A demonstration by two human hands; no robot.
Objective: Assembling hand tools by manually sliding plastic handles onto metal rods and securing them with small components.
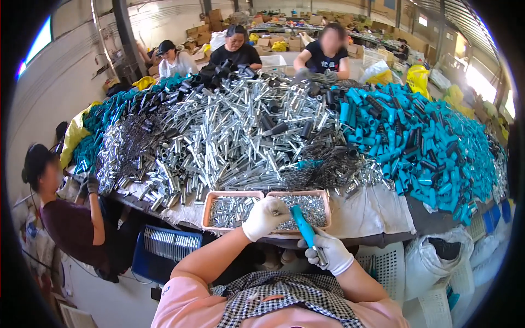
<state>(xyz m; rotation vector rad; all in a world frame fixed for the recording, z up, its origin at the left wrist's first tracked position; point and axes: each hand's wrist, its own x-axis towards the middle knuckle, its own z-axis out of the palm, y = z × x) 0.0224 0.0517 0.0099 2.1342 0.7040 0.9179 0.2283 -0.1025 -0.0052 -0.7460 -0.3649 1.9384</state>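
White work gloves cover both hands. My right hand (331, 252) is wrapped round a teal tool handle (302, 225), which slants up and to the left. A short metal shaft sticks out below it, beside the fingers. My left hand (266, 218) hovers at the near edge of a pink tray (328, 210) of tiny metal parts, left of the handle's top end. Its fingers are drawn together, and whatever they pinch is too small to make out. Left of that lies a second pink tray (205, 212) with short metal cylinders.
Silver metal rods (219, 131) form a big heap beyond the trays. Teal handles (421, 142) pile up at the right, dark springs (322, 158) nearer the middle. A blue crate (143, 246) stands lower left, a white sack (432, 268) lower right. Several people work around the table.
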